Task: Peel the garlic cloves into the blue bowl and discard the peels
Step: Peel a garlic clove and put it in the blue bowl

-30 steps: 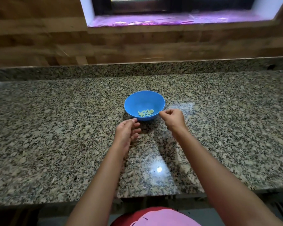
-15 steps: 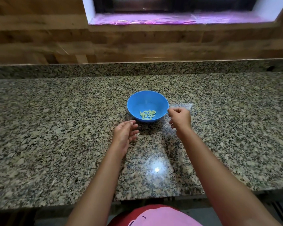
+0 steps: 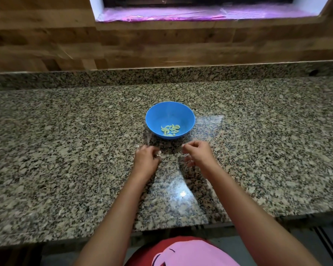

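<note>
Head view: a round blue plastic bowl (image 3: 154, 116) sits on the speckled granite counter (image 3: 65, 150), a few peeled pale-green garlic cloves (image 3: 170, 129) inside. In front of it the 2 hands hover apart. The left hand (image 3: 145, 160) curls its fingertips round a small whitish piece (image 3: 158, 154), clove or peel, too small to tell. The right hand (image 3: 197, 153) has thumb and forefinger pressed together; whether they pinch anything cannot be told. A clove is likely light, firm, slick once bared, its skin papery: pinch the ends, tear from the root.

Left hand (image 3: 145, 160), right hand (image 3: 198, 154): held contents too small, blurred.
</note>
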